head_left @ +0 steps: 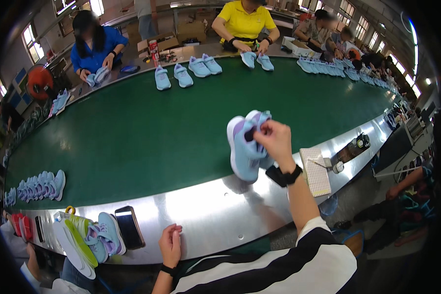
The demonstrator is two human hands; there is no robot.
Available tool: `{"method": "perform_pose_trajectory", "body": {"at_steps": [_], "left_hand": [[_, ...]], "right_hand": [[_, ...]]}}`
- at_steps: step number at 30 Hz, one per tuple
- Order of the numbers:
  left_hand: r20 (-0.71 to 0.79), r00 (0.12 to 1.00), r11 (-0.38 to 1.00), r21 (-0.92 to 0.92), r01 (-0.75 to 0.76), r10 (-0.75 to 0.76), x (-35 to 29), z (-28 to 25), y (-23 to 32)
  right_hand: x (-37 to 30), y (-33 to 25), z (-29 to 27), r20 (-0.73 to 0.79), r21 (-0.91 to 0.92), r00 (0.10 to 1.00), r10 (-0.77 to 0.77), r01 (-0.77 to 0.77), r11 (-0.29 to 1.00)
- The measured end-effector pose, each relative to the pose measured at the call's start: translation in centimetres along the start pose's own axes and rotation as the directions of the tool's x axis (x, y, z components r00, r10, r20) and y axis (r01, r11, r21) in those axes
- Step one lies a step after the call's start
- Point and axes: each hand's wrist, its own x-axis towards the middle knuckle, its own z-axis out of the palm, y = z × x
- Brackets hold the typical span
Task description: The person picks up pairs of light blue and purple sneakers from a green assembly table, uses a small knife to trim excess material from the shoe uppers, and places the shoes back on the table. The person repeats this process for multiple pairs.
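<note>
A pair of light blue sneakers with lilac linings and white soles hangs tilted above the near side of the green belt. My right hand pinches them at the collar openings, with a black band on the wrist. Lower down, my left hand is over the front edge of the shiny metal ledge. Its fingers are loosely bent and apart, with nothing in them. Left of that hand lies a dark phone, beside a second pair of blue sneakers.
A green belt stretches across, with rows of blue sneakers along it. A gridded pad and small jar sit on the right ledge. White and lime insoles lie at left. Several co-workers handle shoes opposite.
</note>
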Motion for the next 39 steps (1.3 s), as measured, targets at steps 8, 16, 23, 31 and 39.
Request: {"method": "perform_pose_trajectory", "body": {"at_steps": [8, 16, 23, 31, 39], "left_hand": [[-0.023, 1.0, 1.0, -0.021, 0.014, -0.014, 0.2, 0.2, 0.3], [-0.049, 0.999, 0.997, 0.077, -0.016, 0.02, 0.2, 0.3, 0.0], [-0.04, 0.997, 0.993, 0.102, -0.063, 0.067, 0.4, 0.1, -0.1], [-0.046, 0.991, 0.979, 0.166, -0.116, 0.125, 0.2, 0.2, 0.4], [-0.03, 0.995, 0.981, 0.171, -0.092, 0.098, 0.2, 0.3, 1.1]], "right_hand": [[29.7, -2.6, -1.9, -0.369, -0.445, 0.86, -0.353, 0.169, 0.879], [9.0, -7.2, 0.7, 0.17, 0.245, 0.914, -0.367, 0.322, 0.915], [-9.0, -3.4, 1.1, 0.611, 0.154, 0.785, 0.107, -0.25, 0.956], [-17.0, -1.4, 0.4, 0.607, 0.237, 0.765, 0.215, -0.432, 0.87], [-20.5, 0.1, 3.1, 0.567, 0.177, 0.791, 0.231, -0.391, 0.903]]}}
